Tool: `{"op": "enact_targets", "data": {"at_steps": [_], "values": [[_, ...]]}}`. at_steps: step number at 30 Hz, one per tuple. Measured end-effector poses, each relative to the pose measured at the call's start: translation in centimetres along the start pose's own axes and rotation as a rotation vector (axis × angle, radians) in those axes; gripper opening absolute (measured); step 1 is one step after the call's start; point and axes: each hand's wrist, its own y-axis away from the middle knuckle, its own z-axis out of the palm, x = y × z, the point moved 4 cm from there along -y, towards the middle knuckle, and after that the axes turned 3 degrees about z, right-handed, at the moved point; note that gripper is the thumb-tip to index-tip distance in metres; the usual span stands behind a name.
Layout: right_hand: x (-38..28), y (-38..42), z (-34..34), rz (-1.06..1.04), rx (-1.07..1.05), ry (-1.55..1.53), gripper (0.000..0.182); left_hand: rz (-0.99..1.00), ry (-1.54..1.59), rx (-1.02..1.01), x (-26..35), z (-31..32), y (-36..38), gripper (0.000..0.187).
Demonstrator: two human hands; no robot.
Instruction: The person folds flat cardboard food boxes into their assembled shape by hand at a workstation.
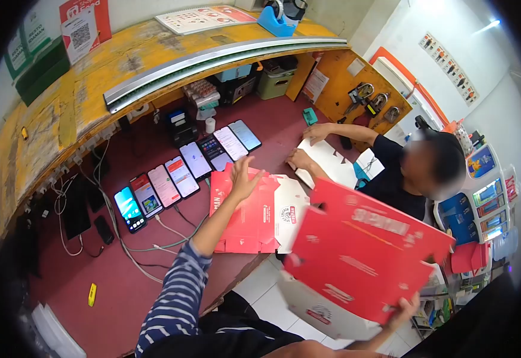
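My right hand (402,311) grips the lower right edge of a flat, unfolded red-and-white cardboard box (359,253), which hangs in the air past the desk's edge. White lettering and a round logo are printed on it. Over another flat red-and-white cardboard box (251,218) on the desk, my left hand (245,181) reaches with its fingers spread, holding nothing. A row of smartphones (180,176) with lit screens lies just left of that hand.
Across the desk (108,256), a person in a dark shirt (392,161) has both hands on a white cardboard piece (332,164). Charging cables (135,262) trail over the surface, near a yellow highlighter (92,295). A yellow wooden shelf (75,89) runs along the back.
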Motion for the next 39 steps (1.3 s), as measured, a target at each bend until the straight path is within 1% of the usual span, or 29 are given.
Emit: {"op": "enact_targets", "data": {"at_steps": [1, 2, 3, 4, 5, 6, 7, 8, 9, 10, 11, 12, 13, 14, 15, 17, 19, 21, 23, 24, 26, 27, 29, 30, 31, 32, 34, 35, 39], "values": [[2.0, -0.3, 1.9, 0.111, -0.127, -0.012, 0.054, -0.101, 0.693, -0.007, 0.4, -0.7, 1.3, 0.056], [5.5, -0.3, 3.6, 0.149, -0.201, -0.063, 0.051, -0.11, 0.679, 0.015, 1.2, -2.8, 3.8, 0.056], [6.8, 0.4, 6.8, 0.213, -0.262, -0.102, 0.049, -0.18, 0.821, -0.068, 2.3, -5.7, 7.8, 0.054], [7.9, 1.0, 10.0, 0.219, -0.407, -0.117, 0.046, -0.244, 0.964, -0.143, 3.9, -9.1, 11.9, 0.052], [8.3, 2.5, 13.7, 0.304, -0.451, -0.272, 0.04, -0.301, 1.107, -0.219, 5.5, -12.3, 15.2, 0.05], [8.2, 4.0, 17.0, 0.369, -0.646, -0.337, 0.031, -0.458, 0.703, 0.016, 5.7, -16.0, 17.6, 0.044], [9.5, 6.0, 19.7, 0.36, -0.769, -0.353, 0.029, -0.52, 0.531, 0.177, 7.1, -20.1, 19.8, 0.04], [9.5, 8.6, 22.3, 0.378, -0.914, -0.342, 0.027, -0.64, 0.497, 0.268, 8.7, -23.9, 22.7, 0.04], [9.4, 13.3, 26.3, 0.476, -1.14, -0.365, 0.028, -0.375, 0.512, 0.555, 9.9, -29.6, 28.1, 0.04], [11.8, 14.3, 28.9, 0.054, -1.341, -0.074, 0.032, -0.49, 0.455, 0.545, 10.6, -32.8, 31.9, 0.04], [14.4, 15.8, 31.6, 0.26, -1.404, 0.087, 0.04, -0.381, 0.304, 0.665, 9.8, -35.5, 36.1, 0.042], [12.3, 16.2, 34.9, 0.162, -1.496, -0.082, 0.043, -0.367, 0.243, 0.696, 10.3, -37.7, 39.1, 0.043], [16.4, 16.4, 38.7, -0.002, -1.392, -0.045, 0.041, -0.355, 0.182, 0.725, 11.5, -39.7, 42.0, 0.044], [17.8, 15.7, 41.6, -0.058, -1.237, 0.124, 0.036, -0.408, 0.149, 0.789, 12.1, -41.3, 45.3, 0.045], [21.9, 14.2, 44.7, -0.202, -1.081, 0.256, 0.034, -0.457, 0.114, 0.851, 12.4, -42.7, 48.5, 0.045], [23.3, 10.6, 47.8, -0.163, -0.916, 0.563, 0.037, -0.527, 0.099, 0.951, 11.9, -45.3, 55.7, 0.046], [23.3, 7.8, 49.3, -0.181, -0.774, 0.801, 0.052, -0.548, -0.122, 0.962, 13.2, -46.9, 60.7, 0.048], [24.4, 5.3, 50.0, -0.113, -0.649, 0.902, 0.064, -0.586, -0.198, 1.024, 13.8, -47.2, 65.1, 0.058], [26.5, 2.2, 50.9, -0.051, -0.615, 0.821, 0.07, 0.059, -0.451, 0.527, 14.1, -47.8, 65.5, 0.044], [28.5, 0.3, 51.3, -0.018, -0.573, 0.851, 0.073, 0.067, -0.453, 0.529, 15.7, -47.0, 63.6, 0.044], [29.1, -1.3, 51.6, -0.028, -0.473, 0.969, 0.076, -1.022, -0.126, 1.019, 17.3, -45.3, 61.7, 0.043], [29.1, -2.3, 51.7, -0.028, -0.479, 0.967, 0.076, -1.025, -0.129, 1.023, 17.4, -45.3, 60.6, 0.043], [30.0, -3.7, 51.6, 0.13, -0.671, 0.963, 0.074, -1.18, -0.166, 1.029, 17.7, -44.7, 59.4, 0.04], [29.8, -3.5, 51.3, 0.12, -0.607, 1.019, 0.067, -1.195, -0.173, 1.028, 17.2, -44.4, 59.3, 0.04], [30.4, -3.3, 51.2, 0.124, -0.618, 1.029, 0.067, -0.981, -0.291, 1.021, 16.6, -44.4, 59.3, 0.038], [30.5, -3.2, 51.3, 0.01, -0.644, 1.077, 0.061, -0.763, -0.399, 1.007, 16.4, -44.0, 58.7, 0.037], [31.4, -2.4, 51.1, -0.244, -0.641, 1.094, 0.052, -0.742, -0.37, 1.009, 16.5, -42.9, 56.5, 0.036], [31.5, -2.1, 50.8, -0.245, -0.652, 1.095, 0.052, -0.706, -0.342, 1.011, 16.6, -42.5, 55.3, 0.035], [31.3, -1.9, 50.1, -0.346, -0.611, 0.982, 0.046, -0.762, -0.402, 0.957, 17.0, -41.6, 52.3, 0.034]]}}
